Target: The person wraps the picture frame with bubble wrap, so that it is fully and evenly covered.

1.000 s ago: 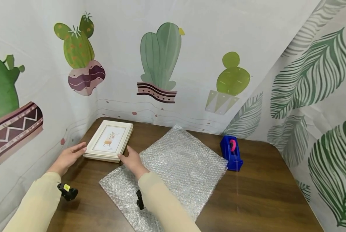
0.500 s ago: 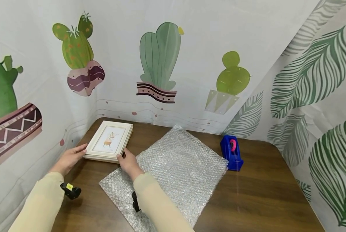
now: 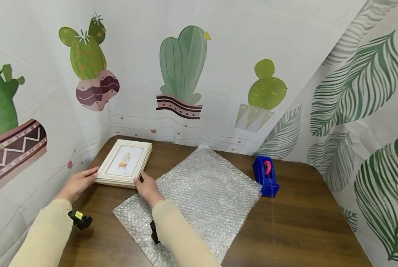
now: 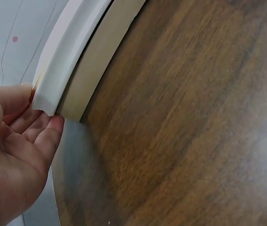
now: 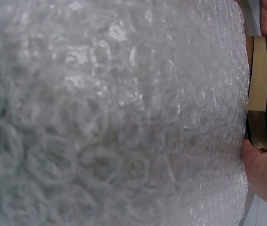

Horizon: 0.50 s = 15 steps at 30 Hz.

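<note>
A cream picture frame (image 3: 124, 163) with a small plant print lies face up at the table's far left. My left hand (image 3: 79, 183) pinches its near left corner. In the left wrist view, the thumb is at the white moulding (image 4: 65, 52) and the fingertips touch the lower edge. At the near right corner, my right hand (image 3: 148, 187) grips the frame, thumb over the front edge and fingers along the right side. A silvery sheet of bubble wrap (image 3: 205, 193) lies flat under my right forearm, and it fills most of the right wrist view.
A blue tape dispenser (image 3: 266, 176) with a pink core stands right of the bubble wrap. The brown wooden table (image 3: 295, 222) meets a cloth backdrop (image 3: 225, 66) printed with cacti and leaves at the back and sides.
My right hand has shifted slightly left and its fingers have closed in on the frame's right side. The left hand stays at its corner. The frame has barely moved.
</note>
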### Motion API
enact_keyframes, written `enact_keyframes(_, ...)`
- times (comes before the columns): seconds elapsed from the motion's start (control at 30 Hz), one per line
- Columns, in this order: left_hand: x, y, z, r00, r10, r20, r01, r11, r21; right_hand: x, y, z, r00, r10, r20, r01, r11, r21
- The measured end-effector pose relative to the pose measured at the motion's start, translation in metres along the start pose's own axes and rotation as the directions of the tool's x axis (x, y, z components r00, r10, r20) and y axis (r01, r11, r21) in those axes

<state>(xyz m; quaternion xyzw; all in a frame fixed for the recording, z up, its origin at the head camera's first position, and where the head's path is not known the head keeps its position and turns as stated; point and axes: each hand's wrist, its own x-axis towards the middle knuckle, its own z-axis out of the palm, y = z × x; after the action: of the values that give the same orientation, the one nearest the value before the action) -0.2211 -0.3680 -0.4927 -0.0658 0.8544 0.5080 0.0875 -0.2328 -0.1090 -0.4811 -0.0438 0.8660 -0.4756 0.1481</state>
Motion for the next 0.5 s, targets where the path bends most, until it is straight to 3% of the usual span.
enact_keyframes(0.17,0.001,0.003,0.004,0.999,-0.015,-0.028,0.015,1.000,0.011,0.001,0.001,0.000,0.999,-0.020,-0.036,0.020,1.000,0.002)
enact_keyframes(0.3,0.001,0.008,0.005,0.998,-0.059,-0.013,0.059,0.998,0.027,0.000,0.002,0.001,0.998,-0.029,-0.058,0.030,1.000,0.008)
enact_keyframes(0.5,-0.004,0.010,0.004,0.994,-0.106,-0.005,0.106,0.993,-0.046,-0.001,0.001,0.003,0.999,-0.003,-0.044,0.006,0.999,0.047)
